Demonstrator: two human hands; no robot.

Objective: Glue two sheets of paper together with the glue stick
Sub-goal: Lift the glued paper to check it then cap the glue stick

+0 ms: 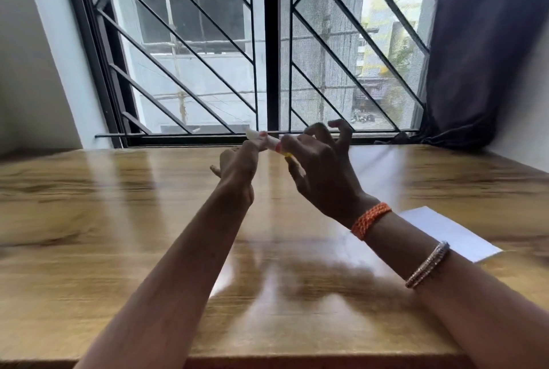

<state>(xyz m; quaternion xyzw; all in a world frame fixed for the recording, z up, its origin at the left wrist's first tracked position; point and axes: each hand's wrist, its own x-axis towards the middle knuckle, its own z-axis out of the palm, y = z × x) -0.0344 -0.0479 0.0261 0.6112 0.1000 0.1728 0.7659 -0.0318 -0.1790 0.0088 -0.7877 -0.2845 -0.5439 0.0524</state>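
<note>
Both hands are raised above the far middle of the wooden table (pixel 118 220). Between them is a small white glue stick (pixel 269 142) with a yellow part at its right end. My left hand (pixel 237 166) pinches its left portion with fingertips. My right hand (pixel 320 166) holds the right end with thumb and forefinger, the other fingers spread upward. A white sheet of paper (pixel 451 233) lies flat on the table at the right, partly hidden by my right forearm. I cannot tell whether it is one sheet or two.
A barred window (pixel 267 41) runs along the table's far edge. A dark curtain (pixel 481 41) hangs at the right and bunches on the table's back right corner. A white wall (pixel 26 56) stands at the left.
</note>
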